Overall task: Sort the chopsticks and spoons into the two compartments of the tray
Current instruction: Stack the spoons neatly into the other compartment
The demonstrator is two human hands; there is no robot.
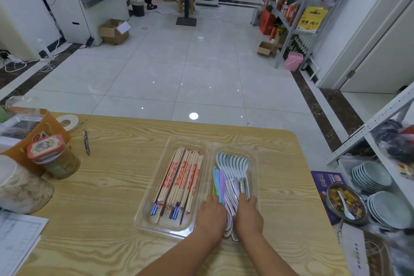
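Fingers of the left hand (211, 213) and right hand (247, 214) bend onto glossy pale spoons (233, 163) in the clear plastic tray's (190, 139) right compartment, grip unclear; red-printed wrapped chopsticks (181, 177) fill the left compartment.

Bright overhead light glares off the floor tiles (193, 116); edges curve, blurred.

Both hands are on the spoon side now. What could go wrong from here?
1. Some spoons stick out past the near rim of the tray, between the left hand and right hand; a nudge might tip them onto the table.
2. The coloured handles lie right against the divider, so a sideways push could send one over among the chopsticks.
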